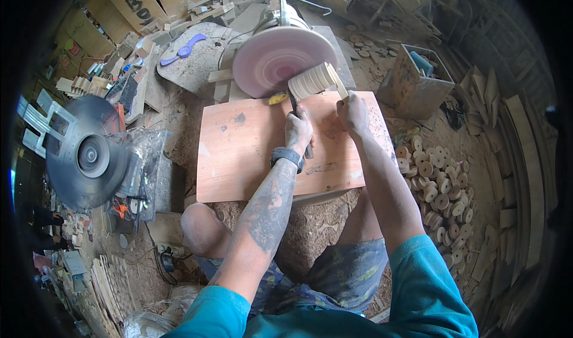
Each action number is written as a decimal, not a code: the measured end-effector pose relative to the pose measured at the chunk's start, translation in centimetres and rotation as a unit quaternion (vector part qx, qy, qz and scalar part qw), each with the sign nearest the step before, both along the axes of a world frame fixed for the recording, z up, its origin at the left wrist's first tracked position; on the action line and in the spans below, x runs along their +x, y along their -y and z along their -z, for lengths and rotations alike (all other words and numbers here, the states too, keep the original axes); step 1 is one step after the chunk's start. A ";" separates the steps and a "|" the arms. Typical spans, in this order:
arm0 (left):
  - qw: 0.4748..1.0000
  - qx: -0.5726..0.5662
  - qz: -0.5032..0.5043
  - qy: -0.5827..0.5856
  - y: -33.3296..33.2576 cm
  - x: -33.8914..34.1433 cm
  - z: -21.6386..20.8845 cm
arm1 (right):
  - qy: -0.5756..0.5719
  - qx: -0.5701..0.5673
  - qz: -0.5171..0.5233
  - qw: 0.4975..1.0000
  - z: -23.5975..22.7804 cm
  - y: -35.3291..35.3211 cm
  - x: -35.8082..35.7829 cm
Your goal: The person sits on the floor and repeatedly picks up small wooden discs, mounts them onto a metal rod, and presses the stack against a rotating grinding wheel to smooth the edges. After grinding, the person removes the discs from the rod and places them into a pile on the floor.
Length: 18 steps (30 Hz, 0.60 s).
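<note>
A row of round wooden discs (310, 82), packed side by side into a cylinder, is at the right part of the face of a large round sanding disc (262, 63); whether they touch cannot be made out. My left hand (298, 130) is closed around a dark, narrow handle (309, 152) that reaches up to the left end of the row. At the other end, my right hand (354, 114) is closed on a pale wooden strip (339, 84) running from the row. Beside the handle's top, a small yellow thing (277, 98) lies at the board's far edge.
Below my hands is a reddish plywood board (239, 153). A large fan (89, 154) stands at the left. Loose wooden discs (441, 186) are heaped on the right, below a wooden box (415, 90). A purple bladed piece (185, 51) lies at the far left.
</note>
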<state>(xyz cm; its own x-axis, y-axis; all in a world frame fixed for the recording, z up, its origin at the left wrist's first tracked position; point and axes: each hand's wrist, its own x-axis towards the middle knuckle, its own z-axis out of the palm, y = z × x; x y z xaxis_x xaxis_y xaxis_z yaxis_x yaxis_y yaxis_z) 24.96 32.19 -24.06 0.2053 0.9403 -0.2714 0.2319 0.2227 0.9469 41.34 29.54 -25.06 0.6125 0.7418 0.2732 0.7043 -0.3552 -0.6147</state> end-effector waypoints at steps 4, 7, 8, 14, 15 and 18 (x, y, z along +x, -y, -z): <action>1.000 -0.004 0.009 -0.003 -0.1 -0.1 -0.1 | -0.006 -0.006 0.003 1.000 -0.1 0.0 0.0; 1.000 -0.006 0.008 -0.011 -0.1 0.0 -0.1 | -0.010 -0.003 0.004 1.000 -0.3 0.0 -0.1; 1.000 -0.007 0.005 -0.015 -0.1 0.0 -0.2 | -0.003 -0.003 0.004 1.000 -0.3 0.0 -0.1; 1.000 -0.001 -0.006 -0.020 0.1 0.1 -0.4 | 0.000 -0.001 0.000 1.000 -0.3 0.1 -0.1; 1.000 -0.001 -0.002 -0.021 0.1 0.1 -0.4 | -0.002 0.001 0.000 1.000 -0.3 0.0 -0.1; 1.000 -0.003 0.006 -0.024 0.1 0.0 -0.5 | -0.001 0.000 0.001 1.000 -0.2 0.0 0.0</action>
